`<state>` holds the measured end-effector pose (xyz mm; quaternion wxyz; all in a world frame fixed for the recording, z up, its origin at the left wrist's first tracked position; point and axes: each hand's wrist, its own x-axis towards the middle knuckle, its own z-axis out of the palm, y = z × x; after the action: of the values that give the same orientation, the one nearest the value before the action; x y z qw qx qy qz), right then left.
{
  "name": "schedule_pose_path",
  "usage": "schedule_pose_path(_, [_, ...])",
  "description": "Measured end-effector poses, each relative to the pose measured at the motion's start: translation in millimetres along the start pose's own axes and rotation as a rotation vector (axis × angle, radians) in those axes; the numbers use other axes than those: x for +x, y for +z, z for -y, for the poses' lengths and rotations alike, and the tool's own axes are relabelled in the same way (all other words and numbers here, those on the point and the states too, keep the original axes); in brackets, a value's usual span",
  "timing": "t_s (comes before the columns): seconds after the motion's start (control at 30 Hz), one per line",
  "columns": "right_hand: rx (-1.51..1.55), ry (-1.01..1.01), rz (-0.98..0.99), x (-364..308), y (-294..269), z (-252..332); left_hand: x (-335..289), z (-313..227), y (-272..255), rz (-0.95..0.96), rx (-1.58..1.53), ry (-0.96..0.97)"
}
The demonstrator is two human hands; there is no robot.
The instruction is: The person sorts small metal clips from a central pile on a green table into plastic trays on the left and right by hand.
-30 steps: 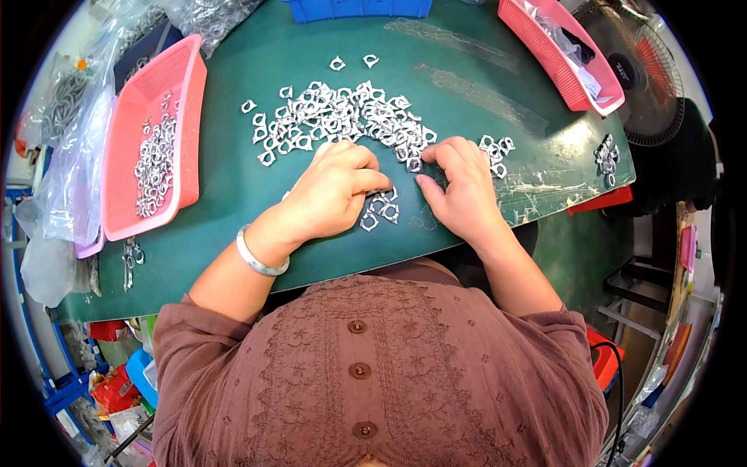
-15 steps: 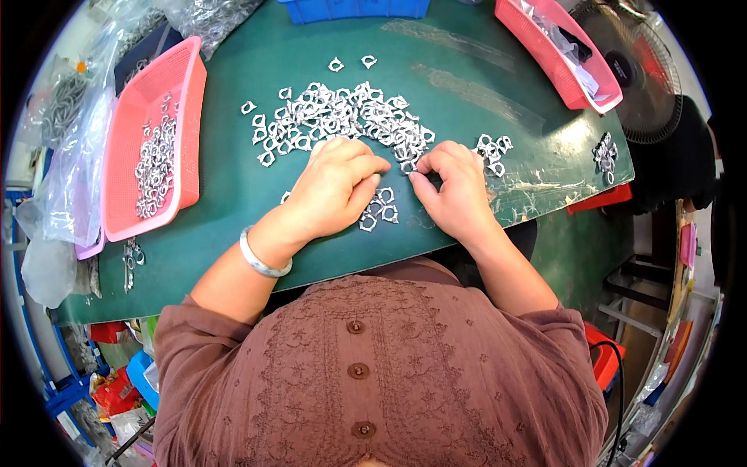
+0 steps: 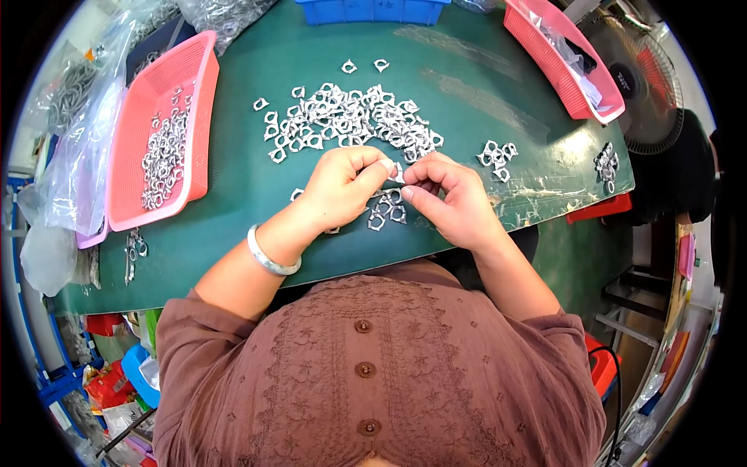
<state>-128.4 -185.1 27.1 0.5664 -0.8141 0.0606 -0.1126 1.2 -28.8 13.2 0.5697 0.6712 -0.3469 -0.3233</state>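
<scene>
My left hand (image 3: 342, 187), with a pale bangle (image 3: 268, 261) at the wrist, is closed, its thumb and fingertip pressed together. Facing it, my right hand (image 3: 455, 196) pinches a small silver metal ring (image 3: 399, 173) with pointed tabs. The left fingertips meet the same ring from the other side, though the fingers hide most of it. Just beyond both hands lies a wide heap of similar metal rings (image 3: 334, 113). Below the fingertips is a small cluster of rings (image 3: 387, 208), partly bordered by my hands. Another small group of rings (image 3: 496, 157) lies right of my right hand.
At the left stands a pink basket (image 3: 206, 132) partly filled with rings. A blue crate (image 3: 373, 11) is at the far edge, and a second pink basket (image 3: 537, 54) at the far right beside a fan (image 3: 630, 82). Darker metal pieces (image 3: 606, 165) lie near the green table's right corner.
My left hand has come to the right hand's fingertips, and a ring now shows between them, nearer to me than the heap. The whole view has shifted slightly.
</scene>
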Motion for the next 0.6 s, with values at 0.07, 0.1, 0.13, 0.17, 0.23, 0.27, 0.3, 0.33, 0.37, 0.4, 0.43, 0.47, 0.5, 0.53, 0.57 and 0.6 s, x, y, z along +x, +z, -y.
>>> schedule_pose_path(0.07, [0.013, 0.03, -0.004, 0, 2, 1, -1, -2, 2, -0.018, 0.008, 0.003])
schedule_pose_path(0.1, [0.027, 0.061, -0.01, 1, 2, 1, -1, -3, 3, -0.034, 0.017, 0.006])
schedule_pose_path(0.13, [0.026, 0.06, -0.009, 1, 2, 1, -1, -4, 2, -0.035, 0.017, 0.007])
schedule_pose_path(0.17, [0.029, 0.073, -0.013, 1, 3, 1, -1, -4, 2, -0.025, 0.04, 0.002])
schedule_pose_path(0.23, [0.03, 0.083, -0.016, 1, 4, -1, -1, -4, 0, -0.017, 0.064, 0.0])
schedule_pose_path(0.27, [0.067, 0.105, -0.016, 1, 4, -2, -1, -4, 0, -0.014, 0.063, -0.011])
schedule_pose_path(0.3, [0.104, 0.128, -0.018, 1, 5, -4, -1, -4, -1, -0.009, 0.063, -0.023])
schedule_pose_path(0.33, [0.103, 0.127, -0.017, 1, 5, -5, -1, -5, -1, -0.01, 0.062, -0.021])
schedule_pose_path(0.37, [0.124, 0.139, -0.016, 2, 5, -6, -2, -6, -1, -0.012, 0.063, -0.016])
schedule_pose_path(0.4, [0.144, 0.151, -0.015, 2, 5, -7, -2, -7, 0, -0.014, 0.064, -0.01])
schedule_pose_path(0.43, [0.143, 0.15, -0.015, 2, 5, -8, -2, -8, 0, -0.014, 0.064, -0.008])
schedule_pose_path(0.47, [0.138, 0.14, -0.018, 2, 4, -9, -2, -9, 0, -0.019, 0.073, -0.008])
schedule_pose_path(0.5, [0.133, 0.13, -0.02, 2, 5, -9, -3, -10, 0, -0.026, 0.082, -0.009])
schedule_pose_path(0.53, [0.132, 0.129, -0.02, 2, 5, -10, -3, -10, 1, -0.026, 0.082, -0.007])
schedule_pose_path(0.57, [0.154, 0.141, -0.017, 2, 4, -12, -3, -9, 1, -0.039, 0.086, 0.015])
schedule_pose_path(0.6, [0.176, 0.153, -0.013, 2, 4, -12, -3, -8, 1, -0.052, 0.09, 0.036])
